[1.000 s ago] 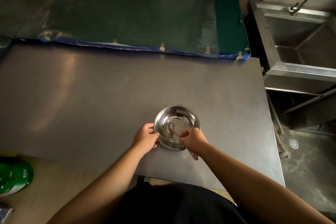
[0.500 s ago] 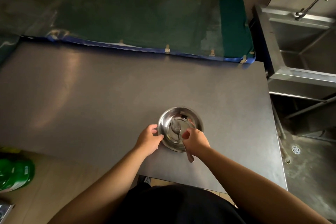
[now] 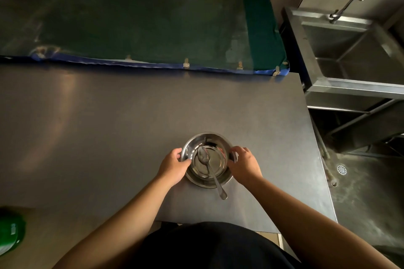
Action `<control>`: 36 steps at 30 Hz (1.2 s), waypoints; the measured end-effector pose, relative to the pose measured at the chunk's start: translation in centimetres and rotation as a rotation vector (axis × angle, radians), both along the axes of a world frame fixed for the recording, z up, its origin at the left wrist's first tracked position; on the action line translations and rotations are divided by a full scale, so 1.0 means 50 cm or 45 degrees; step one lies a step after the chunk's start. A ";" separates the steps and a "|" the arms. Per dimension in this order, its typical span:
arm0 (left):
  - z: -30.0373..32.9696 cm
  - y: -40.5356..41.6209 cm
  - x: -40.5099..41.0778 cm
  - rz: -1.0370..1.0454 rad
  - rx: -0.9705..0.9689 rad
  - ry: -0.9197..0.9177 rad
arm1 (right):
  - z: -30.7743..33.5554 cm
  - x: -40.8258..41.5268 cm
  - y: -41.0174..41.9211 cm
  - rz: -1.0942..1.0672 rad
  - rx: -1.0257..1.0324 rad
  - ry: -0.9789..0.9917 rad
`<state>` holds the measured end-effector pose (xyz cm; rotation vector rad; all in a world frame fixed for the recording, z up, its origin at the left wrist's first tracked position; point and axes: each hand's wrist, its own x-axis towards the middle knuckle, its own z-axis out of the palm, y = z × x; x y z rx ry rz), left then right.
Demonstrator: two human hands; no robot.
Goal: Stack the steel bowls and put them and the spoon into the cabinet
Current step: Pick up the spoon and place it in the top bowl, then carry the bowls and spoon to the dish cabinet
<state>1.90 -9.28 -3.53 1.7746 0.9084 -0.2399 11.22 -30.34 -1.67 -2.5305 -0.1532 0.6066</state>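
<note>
The stacked steel bowls (image 3: 215, 141) sit on the grey table (image 3: 109, 126) near its front edge, nested one inside another. A steel spoon (image 3: 209, 168) lies in the top bowl, its scoop on the bowl's floor and its handle sticking out over the near rim. My left hand (image 3: 173, 166) grips the stack's left rim, thumb on the edge. My right hand (image 3: 244, 164) curls around the right rim, fingers against the outer wall. Both hands flank the bowls. No cabinet is in view.
A green mat with a blue edge (image 3: 142, 22) lies along the far side of the table. A steel sink with a tap (image 3: 349, 50) stands to the right, beyond the table's right edge. A green object (image 3: 11, 232) sits low at the left.
My right hand has let go of the spoon, which now rests in the bowl, and has moved to the bowl's right rim. My left hand stayed on the left rim.
</note>
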 end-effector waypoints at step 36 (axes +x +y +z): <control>0.183 -0.053 0.115 -0.500 -0.391 -0.181 | 0.160 -0.162 -0.145 -1.031 0.703 0.153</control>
